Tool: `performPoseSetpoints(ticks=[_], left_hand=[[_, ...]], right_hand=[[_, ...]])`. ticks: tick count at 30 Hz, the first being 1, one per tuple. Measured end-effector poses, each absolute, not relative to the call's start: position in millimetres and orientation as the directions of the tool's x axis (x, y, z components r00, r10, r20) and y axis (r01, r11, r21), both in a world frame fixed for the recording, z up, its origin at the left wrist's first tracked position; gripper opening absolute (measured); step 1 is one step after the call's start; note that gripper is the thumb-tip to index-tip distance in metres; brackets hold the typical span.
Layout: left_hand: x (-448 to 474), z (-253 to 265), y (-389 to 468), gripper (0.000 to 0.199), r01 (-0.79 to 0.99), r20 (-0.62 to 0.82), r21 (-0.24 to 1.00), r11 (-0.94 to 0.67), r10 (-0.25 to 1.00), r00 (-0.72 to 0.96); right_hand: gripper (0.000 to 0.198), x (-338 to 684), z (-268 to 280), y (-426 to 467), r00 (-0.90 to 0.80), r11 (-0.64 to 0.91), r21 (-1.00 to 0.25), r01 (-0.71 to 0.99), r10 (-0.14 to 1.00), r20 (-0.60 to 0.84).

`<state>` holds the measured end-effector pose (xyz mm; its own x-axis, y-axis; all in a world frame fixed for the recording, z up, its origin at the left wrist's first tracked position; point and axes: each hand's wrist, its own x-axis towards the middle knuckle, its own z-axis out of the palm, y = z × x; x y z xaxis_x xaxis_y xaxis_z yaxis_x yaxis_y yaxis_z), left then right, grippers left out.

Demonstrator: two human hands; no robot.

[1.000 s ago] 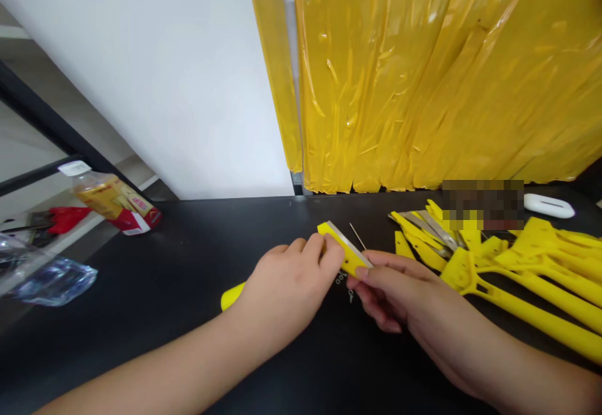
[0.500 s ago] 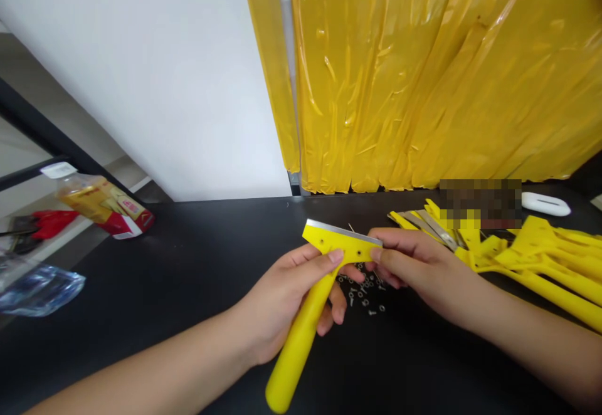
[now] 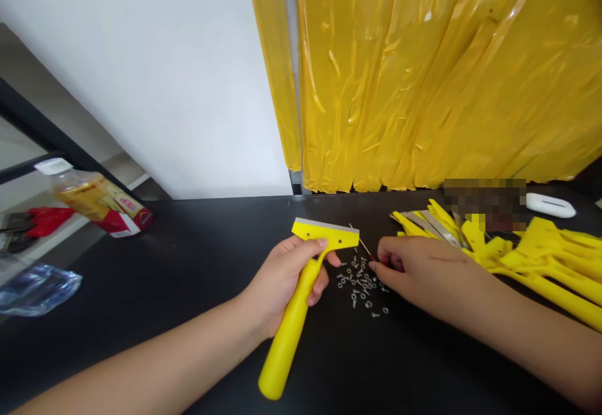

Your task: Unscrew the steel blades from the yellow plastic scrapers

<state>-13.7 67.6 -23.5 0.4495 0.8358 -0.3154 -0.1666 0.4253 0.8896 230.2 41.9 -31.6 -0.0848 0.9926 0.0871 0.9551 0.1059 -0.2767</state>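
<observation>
My left hand (image 3: 292, 277) is wrapped round a yellow scraper (image 3: 288, 333). Its thumb presses on the head, where a grey metal blade runs along the top edge and two small holes show. My right hand (image 3: 409, 264) is apart from the scraper, its fingers closed at the red end of a thin screwdriver (image 3: 365, 248); the rest of the handle is hidden by the hand. Between the hands, small screws and nuts (image 3: 362, 283) lie scattered on the black table (image 3: 197, 277).
Yellow scraper parts (image 3: 550, 258) and metal blades (image 3: 435, 225) are heaped at the right. A white oblong object (image 3: 550, 205) lies behind them, beside a blurred-out patch. At the left are a drink bottle (image 3: 101, 199) and clear plastic (image 3: 40, 286). Yellow plastic sheeting (image 3: 423, 76) hangs behind.
My right hand has left the blade end of the scraper and moved right, onto the screwdriver. My left hand has carried the scraper slightly left.
</observation>
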Motion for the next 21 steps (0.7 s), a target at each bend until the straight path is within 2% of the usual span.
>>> performPoseSetpoints(ticks=[6, 12, 17, 21], left_hand=[[-12, -24, 65, 0.035, -0.19, -0.326, 0.878, 0.44, 0.839, 0.436], [-11, -18, 59, 0.034, -0.204, -0.321, 0.874, 0.441, 0.839, 0.439], [-9, -15, 56, 0.034, -0.193, -0.301, 0.885, 0.423, 0.839, 0.454], [-10, -20, 60, 0.034, -0.199, -0.327, 0.87, 0.451, 0.829, 0.453]], right_hand=[[0.028, 242, -28, 51, -0.038, 0.064, -0.201, 0.978, 0.991, 0.131], [0.032, 251, -40, 53, -0.121, 0.147, -0.111, 0.983, 0.97, 0.211], [0.016, 252, -36, 56, -0.305, 0.344, -0.11, 0.932, 0.913, 0.271], [0.018, 248, -35, 59, -0.471, 0.519, -0.137, 0.844, 0.839, 0.275]])
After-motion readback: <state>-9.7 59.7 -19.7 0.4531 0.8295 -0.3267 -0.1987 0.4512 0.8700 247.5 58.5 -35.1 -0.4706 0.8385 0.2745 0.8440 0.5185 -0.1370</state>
